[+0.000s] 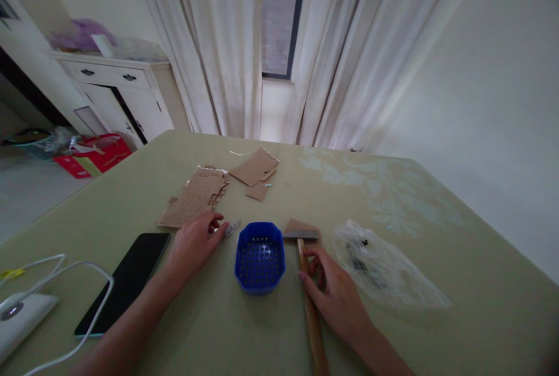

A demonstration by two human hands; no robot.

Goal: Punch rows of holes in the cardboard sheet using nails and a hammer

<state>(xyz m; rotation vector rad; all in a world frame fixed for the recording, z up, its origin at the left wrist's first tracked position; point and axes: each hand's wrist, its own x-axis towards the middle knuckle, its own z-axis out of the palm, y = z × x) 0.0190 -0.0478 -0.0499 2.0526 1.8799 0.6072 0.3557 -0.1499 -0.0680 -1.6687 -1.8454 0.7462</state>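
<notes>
Two bare hands rest on a pale green table (pixel 437 236), one on each side of a small blue perforated plastic basket (pixel 259 256), which serves as landmark here. Far left of the basket: a white device (pixel 21 315) with white cables (pixel 78 271) looping off it, at the table edge. Nearer the basket on that side, a black smartphone (pixel 126 280) lies flat, screen up, dark. Left hand (pixel 194 245) sits just left of the basket, palm down, fingers loosely curled, holding nothing; its fingertips touch or nearly touch a small silvery metal piece (pixel 232 227) lying at the basket's upper left, too small to identify. Behind the left hand, a perforated brown cardboard sheet (pixel 194 201) lies flat, with more brown cardboard scraps (pixel 255 169) further back, behind the basket. The basket stands upright and looks empty, its hole-pattern floor visible. Just right of the basket lies a wooden-handled hammer (pixel 311 306), head (pixel 301 230) away from the person, handle running toward the near table edge. Right hand (pixel 334 291) rests just right of the handle, fingers half open, fingertips against the wood, not closed around it. Further right of the basket, a crumpled clear plastic bag (pixel 379 265) with small dark bits inside lies flat. Behind the table to the left of the basket's line: a white cabinet (pixel 117 85) and a red box (pixel 94 155) on the floor. White curtains (pixel 340 56) hang behind.
</notes>
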